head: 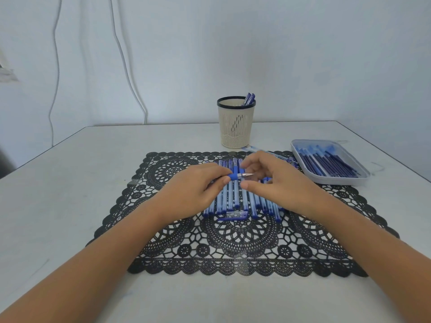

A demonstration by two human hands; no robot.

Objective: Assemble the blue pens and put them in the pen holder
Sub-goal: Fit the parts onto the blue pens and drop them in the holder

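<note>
A loose cap (235, 215) lay just nearer than the hands. Left hand (198, 190) pinched a blue pen (234, 176) by its grip, tip aimed at the right hand (277, 183), which was loosely spread, holding nothing. Pen holder (236, 131) stood beyond both.

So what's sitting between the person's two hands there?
A blue pen, pinched by the left hand, pokes its metal tip toward the right hand; a row of pen barrels lies beneath on the mat. The head view shows it.
</note>
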